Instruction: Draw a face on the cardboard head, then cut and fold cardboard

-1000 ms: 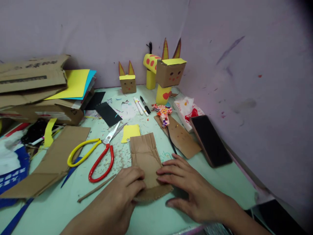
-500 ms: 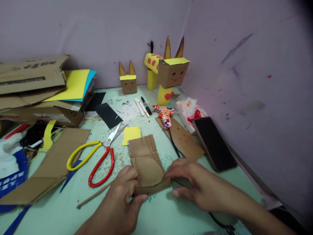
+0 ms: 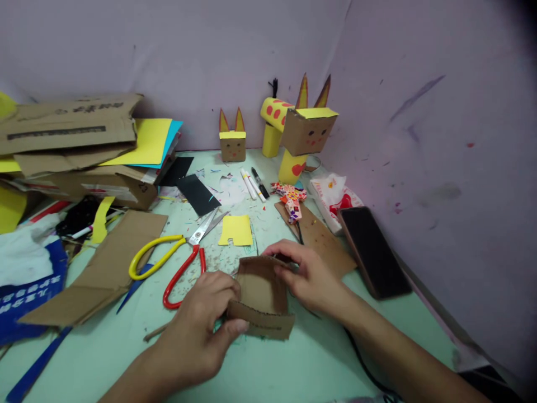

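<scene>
We hold the folded cardboard strip [image 3: 264, 290] between our hands at the desk [image 3: 268, 372]: left hand [image 3: 207, 319] with its grip clamped on the near flap [image 3: 271, 326], right hand [image 3: 308, 274] on the far flap [image 3: 257, 265], presumably to stand both up; scissors [image 3: 194, 237] (blades parted) lie beyond.

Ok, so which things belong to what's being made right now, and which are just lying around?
In the job:
folded cardboard piece, held by the left hand and right hand

Just lying about, it seems:
scissors
phone
yellow paper
white markers
</scene>
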`<state>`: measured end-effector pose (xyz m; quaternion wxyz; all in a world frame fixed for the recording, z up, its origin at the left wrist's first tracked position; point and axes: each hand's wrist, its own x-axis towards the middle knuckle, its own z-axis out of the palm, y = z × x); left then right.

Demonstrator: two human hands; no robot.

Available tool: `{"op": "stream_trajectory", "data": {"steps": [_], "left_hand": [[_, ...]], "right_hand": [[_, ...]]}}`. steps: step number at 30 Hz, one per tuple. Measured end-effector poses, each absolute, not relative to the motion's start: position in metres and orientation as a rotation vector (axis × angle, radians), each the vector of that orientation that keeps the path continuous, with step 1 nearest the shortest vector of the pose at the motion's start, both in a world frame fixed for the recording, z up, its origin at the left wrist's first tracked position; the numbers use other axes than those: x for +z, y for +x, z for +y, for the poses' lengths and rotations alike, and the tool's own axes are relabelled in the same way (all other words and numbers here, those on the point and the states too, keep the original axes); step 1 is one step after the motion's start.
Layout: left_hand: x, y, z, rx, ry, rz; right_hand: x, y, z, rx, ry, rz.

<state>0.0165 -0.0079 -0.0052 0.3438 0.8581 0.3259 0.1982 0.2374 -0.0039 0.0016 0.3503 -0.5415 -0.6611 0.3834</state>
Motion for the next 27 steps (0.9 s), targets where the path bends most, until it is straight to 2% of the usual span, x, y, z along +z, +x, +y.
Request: {"op": "stream_trajectory", "data": {"steps": [4, 8, 13, 20, 27], "left_hand": [[-0.009, 0.010, 0.001, 0.526, 2.254, 0.910], [-0.014, 0.014, -0.001, 0.596, 2.434, 0.990], [-0.016, 0.029, -0.014, 0.794, 2.362, 1.177], [-0.008, 0.040, -0.031, 0.802, 1.487, 1.403], [-0.021, 0.051, -0.037, 0.872, 1.044, 1.125]], "right_hand": [[0.004, 0.248, -0.052, 0.721, -1.326, -2.001], [-0.001, 0.256, -0.080, 0.916, -1.425, -2.075], [-0.003, 0.259, -0.068, 1.095, -1.429, -1.924], [-0.005, 0.251, -0.064, 1.067, -1.393, -1.976], [-0.010, 0.236, -0.067, 1.087, -1.372, -2.064]]}}
